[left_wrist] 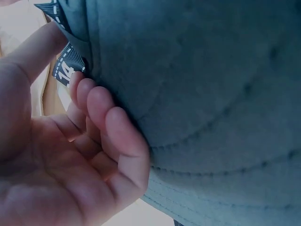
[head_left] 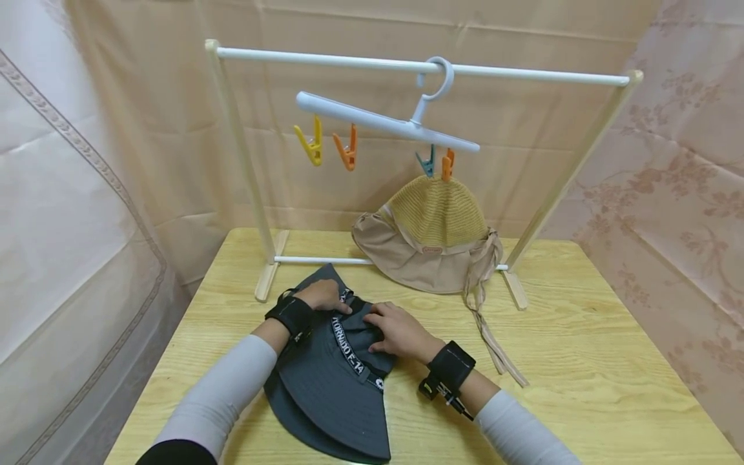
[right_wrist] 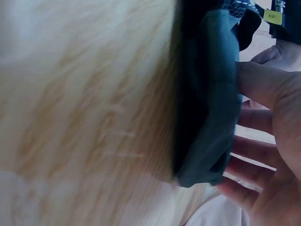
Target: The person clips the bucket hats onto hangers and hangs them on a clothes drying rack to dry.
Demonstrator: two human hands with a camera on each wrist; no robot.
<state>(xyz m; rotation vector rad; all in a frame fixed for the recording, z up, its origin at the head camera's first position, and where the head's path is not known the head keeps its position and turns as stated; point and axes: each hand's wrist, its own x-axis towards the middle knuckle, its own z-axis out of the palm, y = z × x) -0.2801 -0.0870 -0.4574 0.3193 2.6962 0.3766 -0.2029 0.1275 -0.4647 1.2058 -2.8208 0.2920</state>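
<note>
A dark grey bucket hat (head_left: 331, 400) lies folded on its side on the table. Its black band with white lettering (head_left: 349, 349) crosses between brim and crown. My left hand (head_left: 320, 296) holds the hat where brim meets crown. In the left wrist view its fingers (left_wrist: 124, 132) are curled against the fabric, and the thumb passes behind the edge by the band. My right hand (head_left: 403, 332) rests its spread fingertips on the crown. The right wrist view shows these fingers (right_wrist: 254, 146) along the crown's (right_wrist: 207, 108) far side, tips partly hidden.
Behind stands a rack with a white bar (head_left: 349, 61). A tilted pale blue hanger (head_left: 378, 119) hangs on it, with yellow (head_left: 314, 145), orange (head_left: 347, 152) and teal (head_left: 427, 161) clips. Another orange clip (head_left: 447, 165) also holds a beige straw hat (head_left: 436, 213), its ties reaching the table (head_left: 581, 361).
</note>
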